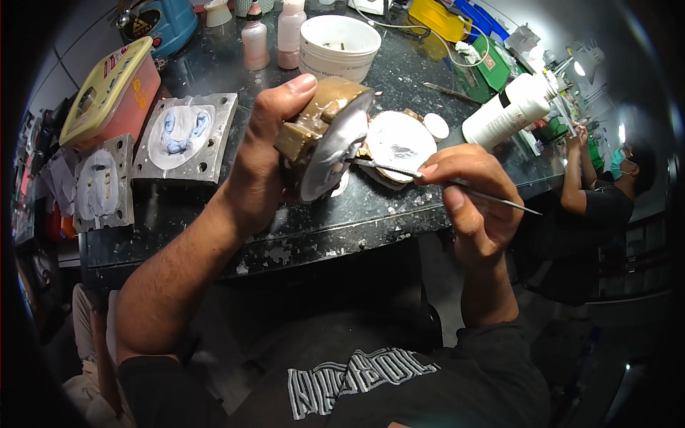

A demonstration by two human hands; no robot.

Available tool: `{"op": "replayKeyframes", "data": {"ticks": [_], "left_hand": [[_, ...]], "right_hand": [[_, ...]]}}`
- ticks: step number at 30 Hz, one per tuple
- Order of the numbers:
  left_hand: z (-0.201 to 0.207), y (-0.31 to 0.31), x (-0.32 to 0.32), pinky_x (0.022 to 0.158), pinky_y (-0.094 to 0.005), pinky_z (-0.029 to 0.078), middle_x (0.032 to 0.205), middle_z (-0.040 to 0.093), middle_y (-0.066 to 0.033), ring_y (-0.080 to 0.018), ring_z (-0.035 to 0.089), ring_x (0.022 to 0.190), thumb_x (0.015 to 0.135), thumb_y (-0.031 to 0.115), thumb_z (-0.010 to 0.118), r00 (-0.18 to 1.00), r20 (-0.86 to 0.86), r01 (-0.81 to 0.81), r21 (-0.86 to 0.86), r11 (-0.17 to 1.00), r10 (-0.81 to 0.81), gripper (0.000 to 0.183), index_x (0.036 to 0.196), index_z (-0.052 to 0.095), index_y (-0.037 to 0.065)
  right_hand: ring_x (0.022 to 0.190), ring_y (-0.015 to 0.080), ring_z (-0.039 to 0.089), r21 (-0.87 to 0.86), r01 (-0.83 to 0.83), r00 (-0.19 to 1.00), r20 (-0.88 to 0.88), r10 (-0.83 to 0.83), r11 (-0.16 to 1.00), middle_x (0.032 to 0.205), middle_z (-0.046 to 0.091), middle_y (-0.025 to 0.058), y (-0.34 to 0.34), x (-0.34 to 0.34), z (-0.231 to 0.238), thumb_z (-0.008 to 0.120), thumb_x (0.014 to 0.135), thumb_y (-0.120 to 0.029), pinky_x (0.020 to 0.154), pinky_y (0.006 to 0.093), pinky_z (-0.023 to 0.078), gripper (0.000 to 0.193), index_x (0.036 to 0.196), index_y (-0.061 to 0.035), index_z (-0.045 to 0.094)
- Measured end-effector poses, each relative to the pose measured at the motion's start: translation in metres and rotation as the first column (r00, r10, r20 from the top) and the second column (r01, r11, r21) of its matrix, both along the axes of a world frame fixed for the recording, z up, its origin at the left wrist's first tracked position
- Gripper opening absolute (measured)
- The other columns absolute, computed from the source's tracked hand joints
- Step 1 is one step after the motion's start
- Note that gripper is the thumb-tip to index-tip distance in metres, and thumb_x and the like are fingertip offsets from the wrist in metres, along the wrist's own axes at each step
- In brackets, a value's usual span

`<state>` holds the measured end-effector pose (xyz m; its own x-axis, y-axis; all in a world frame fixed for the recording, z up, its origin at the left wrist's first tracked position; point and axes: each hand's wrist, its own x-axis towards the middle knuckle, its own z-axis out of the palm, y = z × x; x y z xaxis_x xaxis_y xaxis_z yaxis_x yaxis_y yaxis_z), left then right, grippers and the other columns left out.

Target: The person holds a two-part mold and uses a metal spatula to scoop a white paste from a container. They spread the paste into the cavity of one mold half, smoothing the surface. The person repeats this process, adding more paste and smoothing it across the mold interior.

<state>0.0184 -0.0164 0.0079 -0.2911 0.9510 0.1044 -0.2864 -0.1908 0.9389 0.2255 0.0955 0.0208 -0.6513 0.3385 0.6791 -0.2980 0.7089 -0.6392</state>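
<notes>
My left hand (258,157) is closed around a brass dental flask half (328,100), raised above the bench and tilted on edge. Its white plaster face (342,135) turns toward my right. Between the thumb and fingers of my right hand (479,196) is a thin metal dental carver (392,169), its tip at the plaster; exact contact is hard to make out. Just behind the tool, another round flask half filled with white plaster (401,139) lies on the bench. A small white disc (436,126) sits beside it.
Metal flask plates with plaster (187,135) (103,187) lie left, near a lidded pink box (132,96). Farther back stand a white tub (339,46), pink-stained bottles (255,43) and a blue canister (168,25). A white bottle (508,110) leans at right; beyond is a masked person (599,196).
</notes>
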Motion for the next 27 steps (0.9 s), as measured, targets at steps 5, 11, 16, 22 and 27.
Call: {"op": "replayKeyframes", "data": {"ticks": [5,11,16,22,27], "left_hand": [[0.002,0.001,0.003,0.060,-0.0208,0.046,0.082,0.063,-0.0022,-0.0077,0.059,0.072,0.091,0.065,0.039,1.000,0.019,-0.006,-0.037,0.999,0.007,0.067,0.112,0.062,0.006],[-0.003,0.002,0.000,0.059,-0.0204,0.046,0.084,0.064,-0.0023,-0.0077,0.060,0.072,0.092,0.064,0.039,0.999,0.035,0.030,-0.004,1.000,-0.030,0.065,0.112,0.062,0.006],[0.001,0.002,0.003,0.059,-0.0204,0.046,0.085,0.064,-0.0022,-0.0078,0.059,0.072,0.092,0.064,0.038,0.997,0.081,0.011,-0.033,0.999,-0.009,0.064,0.111,0.061,0.007],[0.000,0.002,0.002,0.059,-0.0210,0.046,0.084,0.064,-0.0020,-0.0081,0.060,0.071,0.092,0.063,0.039,0.998,0.055,0.014,-0.005,1.000,-0.014,0.064,0.112,0.061,0.007],[0.003,0.001,0.003,0.059,-0.0208,0.047,0.084,0.064,-0.0025,-0.0084,0.060,0.071,0.092,0.063,0.040,0.997,0.083,0.015,-0.029,0.999,-0.012,0.064,0.112,0.061,0.006]], "right_hand": [[0.088,0.0233,0.066,0.096,-0.014,0.999,0.045,0.009,0.995,0.093,0.069,0.0147,0.004,-0.004,0.002,0.058,0.079,0.005,0.082,0.0333,0.050,0.020,0.097,0.0057,0.066],[0.085,0.0196,0.065,0.101,-0.028,0.995,0.096,0.019,0.994,0.092,0.068,0.0137,0.004,-0.005,0.005,0.058,0.079,0.005,0.076,0.0288,0.051,0.020,0.097,0.0053,0.066],[0.084,0.0182,0.064,0.109,-0.044,0.996,0.087,0.035,0.993,0.092,0.068,0.0135,0.007,-0.006,0.011,0.058,0.079,0.005,0.074,0.0275,0.051,0.020,0.097,0.0054,0.067],[0.083,0.0187,0.064,0.117,-0.056,0.994,0.095,0.045,0.992,0.091,0.067,0.0141,0.008,-0.008,0.013,0.058,0.079,0.006,0.074,0.0277,0.051,0.019,0.096,0.0061,0.067],[0.082,0.0185,0.064,0.126,-0.045,0.996,0.080,0.035,0.991,0.091,0.068,0.0139,0.005,-0.008,0.013,0.058,0.079,0.006,0.074,0.0278,0.051,0.019,0.096,0.0062,0.066]]}}
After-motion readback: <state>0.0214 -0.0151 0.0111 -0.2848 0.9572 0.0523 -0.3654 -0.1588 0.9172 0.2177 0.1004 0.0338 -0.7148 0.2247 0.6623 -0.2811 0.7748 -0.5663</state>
